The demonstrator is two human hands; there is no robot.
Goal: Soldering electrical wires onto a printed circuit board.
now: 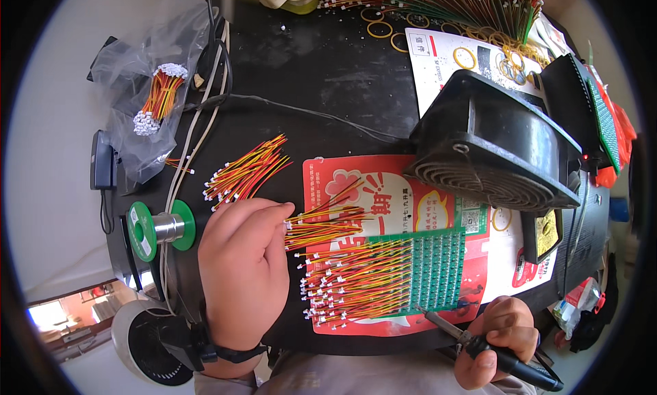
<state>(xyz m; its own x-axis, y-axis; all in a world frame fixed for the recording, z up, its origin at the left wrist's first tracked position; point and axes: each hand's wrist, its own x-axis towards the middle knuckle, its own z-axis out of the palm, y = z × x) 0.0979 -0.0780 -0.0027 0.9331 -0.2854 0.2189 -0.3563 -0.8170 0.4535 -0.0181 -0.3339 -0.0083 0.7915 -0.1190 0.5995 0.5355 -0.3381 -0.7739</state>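
Note:
My right hand is wrapped round a black-handled soldering iron, whose tip reaches the lower edge of a green circuit board panel. Rows of red and yellow wires with small white connectors stick out from the panel's left side. My left hand is closed in a pinch at the connector end of a loose wire bundle, just above those rows. Exactly which wire its fingertips grip is hard to see. Behind that hand lies another pile of connector wires. The panel rests on a red printed sheet.
A black fan stands right of centre, with a yellow sponge in a holder beside it. A solder spool sits at left, below a plastic bag with bundled wires. Rubber bands and more wires lie at the back.

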